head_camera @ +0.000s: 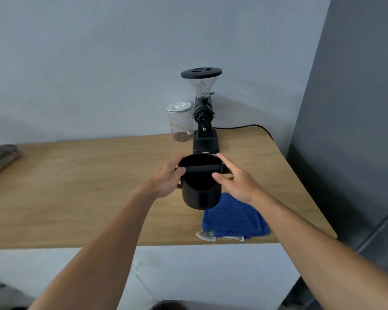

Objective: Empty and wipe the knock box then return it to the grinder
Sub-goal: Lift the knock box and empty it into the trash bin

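Both hands are gripping the black cylindrical knock box [201, 186] with its dark bar across the mouth — the left hand [166, 179] is wrapping its fingers [179, 170] over the rim at 9 o'clock, the right hand [235, 182] is pressing its fingers [217, 175] on the rim at 3 o'clock. The box is sitting tilted above the pale wooden bench [76, 186], just in front of the black electric grinder [203, 121] with a clear hopper at 12 o'clock. A folded blue cloth [234, 217] is lying at 5 o'clock — a clear lidded jar [181, 121] is standing beside the grinder at 11 o'clock.
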